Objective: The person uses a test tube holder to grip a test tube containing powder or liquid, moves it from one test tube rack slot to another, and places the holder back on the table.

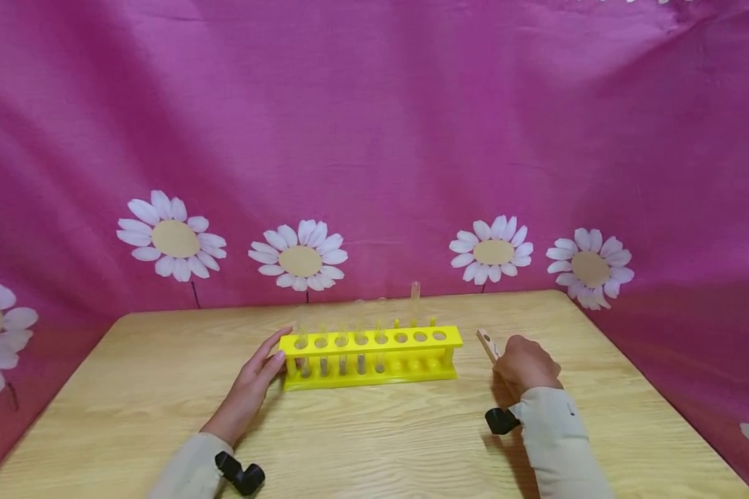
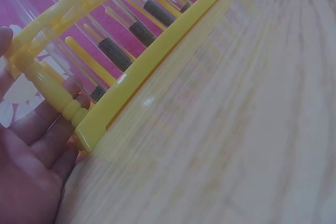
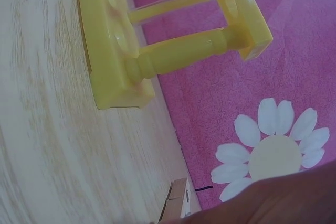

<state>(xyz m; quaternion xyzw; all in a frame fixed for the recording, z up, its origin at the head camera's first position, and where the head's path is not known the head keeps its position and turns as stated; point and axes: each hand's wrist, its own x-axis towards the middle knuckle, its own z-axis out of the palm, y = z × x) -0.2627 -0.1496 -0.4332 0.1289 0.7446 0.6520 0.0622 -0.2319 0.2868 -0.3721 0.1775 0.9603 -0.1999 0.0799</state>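
A yellow test tube rack point(image 1: 369, 380) stands on the table, with several glass test tubes point(image 1: 361, 362) in its left holes. Dark material fills the bottoms of these test tubes point(image 2: 114, 53). One more test tube point(image 1: 415, 303) sits upside down on a rear peg, rounded end up. My left hand point(image 1: 250, 388) grips the rack's left end, fingers behind the end post point(image 2: 50, 87) and thumb near its top bar. Right of the rack, my right hand point(image 1: 529, 364) holds a wooden test tube clamp point(image 1: 487, 344), its tip pointing away from me. Most of the clamp's handle is hidden by the hand.
The light wooden table point(image 1: 374, 443) ends at a back edge just behind the rack. A pink cloth point(image 1: 374, 152) with white daisies hangs beyond it and along both sides. Black camera mounts point(image 1: 501, 421) sit at both wrists.
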